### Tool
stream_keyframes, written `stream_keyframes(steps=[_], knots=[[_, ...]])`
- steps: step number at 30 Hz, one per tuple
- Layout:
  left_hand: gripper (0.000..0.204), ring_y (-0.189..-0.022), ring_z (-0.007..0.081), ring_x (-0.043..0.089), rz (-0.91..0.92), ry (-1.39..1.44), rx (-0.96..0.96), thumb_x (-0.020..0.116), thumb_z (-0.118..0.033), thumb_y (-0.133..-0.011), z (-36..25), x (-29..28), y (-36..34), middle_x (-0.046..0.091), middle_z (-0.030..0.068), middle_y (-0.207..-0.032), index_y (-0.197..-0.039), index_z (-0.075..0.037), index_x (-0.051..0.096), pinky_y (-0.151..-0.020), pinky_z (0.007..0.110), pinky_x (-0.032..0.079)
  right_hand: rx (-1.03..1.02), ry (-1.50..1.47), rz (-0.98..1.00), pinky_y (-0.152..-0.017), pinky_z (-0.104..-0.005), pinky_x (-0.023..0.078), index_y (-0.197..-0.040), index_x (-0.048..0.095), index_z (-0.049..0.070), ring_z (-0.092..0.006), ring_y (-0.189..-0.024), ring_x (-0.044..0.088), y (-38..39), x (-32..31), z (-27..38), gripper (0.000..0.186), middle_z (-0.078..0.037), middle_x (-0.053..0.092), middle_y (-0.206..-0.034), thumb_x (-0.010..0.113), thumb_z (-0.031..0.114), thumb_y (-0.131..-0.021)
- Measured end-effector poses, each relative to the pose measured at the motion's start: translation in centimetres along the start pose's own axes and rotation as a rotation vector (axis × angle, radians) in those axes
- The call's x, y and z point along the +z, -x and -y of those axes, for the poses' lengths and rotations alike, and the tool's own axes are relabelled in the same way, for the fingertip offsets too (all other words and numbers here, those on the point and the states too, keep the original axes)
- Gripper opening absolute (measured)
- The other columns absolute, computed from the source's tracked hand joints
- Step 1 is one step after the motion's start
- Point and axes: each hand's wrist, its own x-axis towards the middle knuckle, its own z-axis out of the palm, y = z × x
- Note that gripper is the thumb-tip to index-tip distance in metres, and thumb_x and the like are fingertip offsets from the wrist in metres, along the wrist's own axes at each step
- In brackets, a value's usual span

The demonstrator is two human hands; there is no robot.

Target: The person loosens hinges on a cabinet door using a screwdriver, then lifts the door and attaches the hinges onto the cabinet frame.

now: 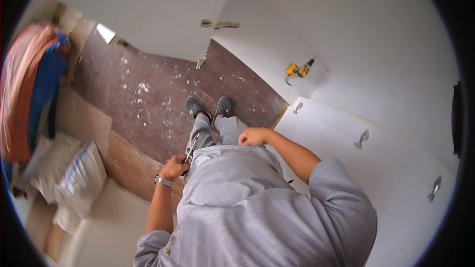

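My left hand point(175, 167), with a metal watch on its wrist, is closed around the dark handle of a screwdriver point(192, 149) beside my left thigh. The thin metal shaft points up and away from me. My right hand point(254, 137) is curled closed in front of my waist, by the hem of my grey shirt point(232, 183). Its fingertips are turned out of sight, so anything inside them is hidden. Ahead of me stands a white door panel point(148, 10) with a metal hinge point(220, 23) on it.
A yellow and black cordless drill point(300, 69) lies on a white cabinet panel. On the right, a white panel point(326, 153) carries several metal hinges point(361, 139). White sacks point(84, 178) and hanging cloths point(29, 84) are at left. The brown floor point(158, 89) has white spatters.
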Motion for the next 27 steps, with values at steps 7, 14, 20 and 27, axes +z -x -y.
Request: stream_keyframes(steps=[7,14,20,27], knots=[[0.011,-0.057,0.0085,0.05,0.066,-0.195,0.187,0.062,-0.013,-0.081,2.6,0.8,-4.1,0.058,0.0014,-0.066,-0.088,-0.004,0.062,-0.052,0.024,0.04,0.37,-0.3,0.096,-0.059,-0.0256,0.049,-0.09,0.067,0.004,-0.01,-0.067,0.06,-5.8,-2.4,-2.6,0.012,-0.005,0.066,-0.077,0.063,0.013,-0.084],[0.019,-0.055,0.0095,0.052,-0.528,0.561,0.337,0.06,-0.023,-0.09,3.0,-7.3,-22.1,0.055,0.0013,-0.065,-0.084,-0.006,0.055,-0.05,0.025,0.042,0.089,-0.232,-0.786,-0.059,-0.0278,0.051,-0.105,0.061,-0.001,-0.012,-0.068,0.062,-26.3,-12.0,-8.8,0.038,-0.008,0.067,-0.082,0.074,0.024,-0.08],[0.015,-0.056,0.0113,0.054,-0.654,0.755,0.518,0.057,-0.021,-0.093,2.3,-12.4,-33.7,0.053,0.0011,-0.068,-0.091,-0.006,0.053,-0.05,0.025,0.045,0.186,0.021,-1.015,-0.099,-0.0393,0.042,-0.129,0.044,-0.01,-0.035,-0.117,0.054,-41.4,-18.1,-8.0,0.089,-0.027,0.057,-0.121,0.08,0.043,-0.067],[0.014,-0.05,0.0064,0.049,-0.73,0.508,0.75,0.057,-0.016,-0.092,-0.5,-15.0,-40.6,0.051,-0.0024,-0.062,-0.088,-0.003,0.055,-0.046,0.022,0.04,0.117,-0.036,-1.499,-0.099,-0.0398,0.042,-0.134,0.036,-0.007,-0.0346,-0.117,0.052,-54.0,-25.3,-11.4,0.091,-0.027,0.045,-0.134,0.08,0.038,-0.067]])
